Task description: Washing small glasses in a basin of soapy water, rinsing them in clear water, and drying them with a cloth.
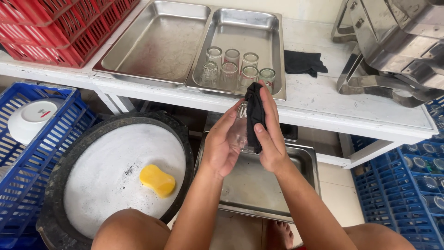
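Observation:
My left hand (221, 146) grips a clear drinking glass (239, 132) from its left side, held over a steel tray (300, 159) on the floor. Pressed against the glass by my right hand (269, 134) is a black cloth (254, 113), which drapes over the glass's rim. Just beyond my hands, several clean glasses (236, 67) stand in the right of two steel trays (273, 55) on a white shelf.
A black basin of soapy water (115, 171) with a yellow sponge (157, 180) sits at my left. Blue crates stand at left (37, 153), holding a white bowl (32, 118), and at right (407, 185) with glasses. Red crates (60, 28), another black cloth (303, 62) and steel pans (397, 46) rest on the shelf.

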